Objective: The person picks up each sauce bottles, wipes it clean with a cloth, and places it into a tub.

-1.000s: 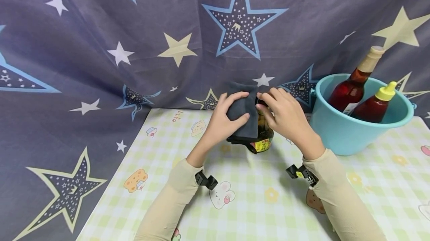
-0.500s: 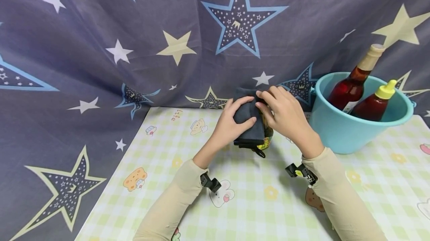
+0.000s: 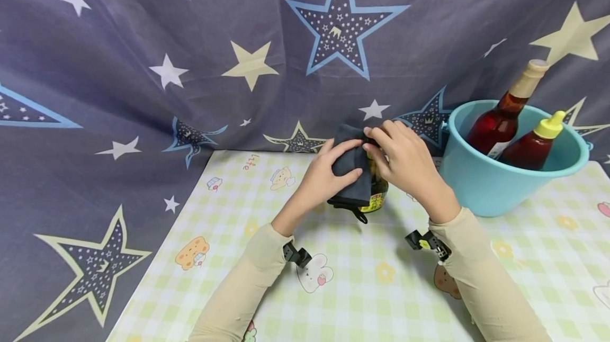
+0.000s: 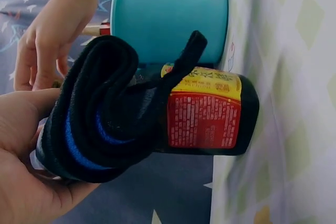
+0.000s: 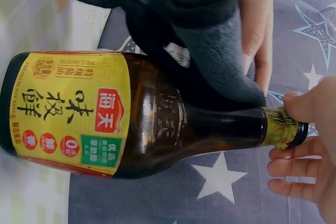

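A dark brown soy sauce bottle (image 5: 157, 124) with a yellow and red label stands upright on the table. My right hand (image 3: 405, 159) pinches its capped top (image 5: 286, 129) between thumb and fingers. Against the bottle's neck and shoulder, my left hand (image 3: 316, 180) grips a folded dark grey towel (image 3: 353, 175), thumb and fingers spread over it. The left wrist view shows the towel's rolled layers, a blue edge and a black hanging loop (image 4: 190, 53). From the head view, towel and hands hide most of the bottle; a strip of its yellow label shows below.
To the right of the bottle stands a light blue bucket (image 3: 486, 188). Inside lean a tall red-brown bottle (image 3: 495, 127) and a squeeze bottle with a yellow nozzle (image 3: 531, 146). A star-patterned curtain (image 3: 200, 29) hangs behind the table with its checked cloth (image 3: 362, 289).
My left hand moved the towel right, over more of the bottle, then slightly back left and up in the last half second. My right hand keeps its hold on the bottle's top.
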A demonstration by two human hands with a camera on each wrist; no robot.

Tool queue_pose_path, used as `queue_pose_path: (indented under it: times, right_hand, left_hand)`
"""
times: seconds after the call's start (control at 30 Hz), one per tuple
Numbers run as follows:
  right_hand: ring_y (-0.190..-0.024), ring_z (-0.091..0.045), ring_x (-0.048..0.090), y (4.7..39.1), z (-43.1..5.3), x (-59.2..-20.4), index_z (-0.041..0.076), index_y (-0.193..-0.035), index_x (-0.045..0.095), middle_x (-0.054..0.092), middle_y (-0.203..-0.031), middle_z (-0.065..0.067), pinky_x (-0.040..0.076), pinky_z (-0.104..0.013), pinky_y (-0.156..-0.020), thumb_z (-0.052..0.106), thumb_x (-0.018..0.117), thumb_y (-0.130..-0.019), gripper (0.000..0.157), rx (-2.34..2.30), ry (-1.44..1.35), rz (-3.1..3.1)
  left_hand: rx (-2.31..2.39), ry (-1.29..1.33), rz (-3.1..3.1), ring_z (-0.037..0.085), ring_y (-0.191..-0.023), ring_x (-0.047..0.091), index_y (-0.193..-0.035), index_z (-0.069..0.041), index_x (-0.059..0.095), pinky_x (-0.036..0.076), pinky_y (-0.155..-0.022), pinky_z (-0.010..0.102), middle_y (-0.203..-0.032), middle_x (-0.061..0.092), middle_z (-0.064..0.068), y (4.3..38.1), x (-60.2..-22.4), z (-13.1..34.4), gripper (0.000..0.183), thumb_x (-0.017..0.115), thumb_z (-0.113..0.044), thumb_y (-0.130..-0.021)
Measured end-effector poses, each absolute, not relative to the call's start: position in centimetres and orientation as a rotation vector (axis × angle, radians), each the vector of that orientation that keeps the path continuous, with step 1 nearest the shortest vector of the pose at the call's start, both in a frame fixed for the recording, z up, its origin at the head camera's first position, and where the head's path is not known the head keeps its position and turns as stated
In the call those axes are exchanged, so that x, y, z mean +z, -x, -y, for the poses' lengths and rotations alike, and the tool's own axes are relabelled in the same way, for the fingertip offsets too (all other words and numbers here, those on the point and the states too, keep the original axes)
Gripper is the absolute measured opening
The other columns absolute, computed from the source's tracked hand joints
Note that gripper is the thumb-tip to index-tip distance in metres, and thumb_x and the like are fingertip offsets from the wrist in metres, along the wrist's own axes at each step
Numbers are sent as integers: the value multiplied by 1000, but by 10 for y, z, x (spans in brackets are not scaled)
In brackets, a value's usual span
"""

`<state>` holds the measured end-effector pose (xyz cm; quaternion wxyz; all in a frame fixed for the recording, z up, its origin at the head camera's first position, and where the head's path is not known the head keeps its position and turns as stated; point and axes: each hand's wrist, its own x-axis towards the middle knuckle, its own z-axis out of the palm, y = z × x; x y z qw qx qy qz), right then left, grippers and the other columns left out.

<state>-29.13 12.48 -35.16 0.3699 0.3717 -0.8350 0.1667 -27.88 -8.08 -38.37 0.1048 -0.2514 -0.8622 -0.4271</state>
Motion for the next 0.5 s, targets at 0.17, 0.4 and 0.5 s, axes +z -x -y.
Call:
queue_pose_path:
  times: [0.17, 0.4, 0.5]
  right_hand:
    - [-72, -28, 45, 292, -125, -349, 2, -113, 70, 55, -85, -12, 38, -37, -64, 18, 70, -97, 22, 429, -967, 2135]
    - [-69, -26, 43, 292, -124, -345, 2, -110, 71, 54, -83, -11, 37, -35, -63, 17, 71, -96, 20, 437, -989, 2136]
    - [-69, -26, 43, 292, -124, -345, 3, -108, 71, 54, -82, -10, 37, -35, -63, 17, 71, -96, 18, 441, -984, 2152]
  left_hand:
    - [-1250, 757, 2579, 25, -117, 59, -148, -23, 56, 53, -91, 39, -146, 49, 11, 283, -385, 84, 57, 75, -25, -94]
    - [-1244, 741, 2665, 26, -121, 59, -147, -25, 56, 53, -93, 41, -151, 46, 11, 285, -387, 87, 57, 76, -25, -94]
    - [-1203, 742, 2718, 26, -117, 60, -147, -25, 56, 54, -89, 40, -150, 47, 11, 284, -387, 88, 56, 76, -25, -94]
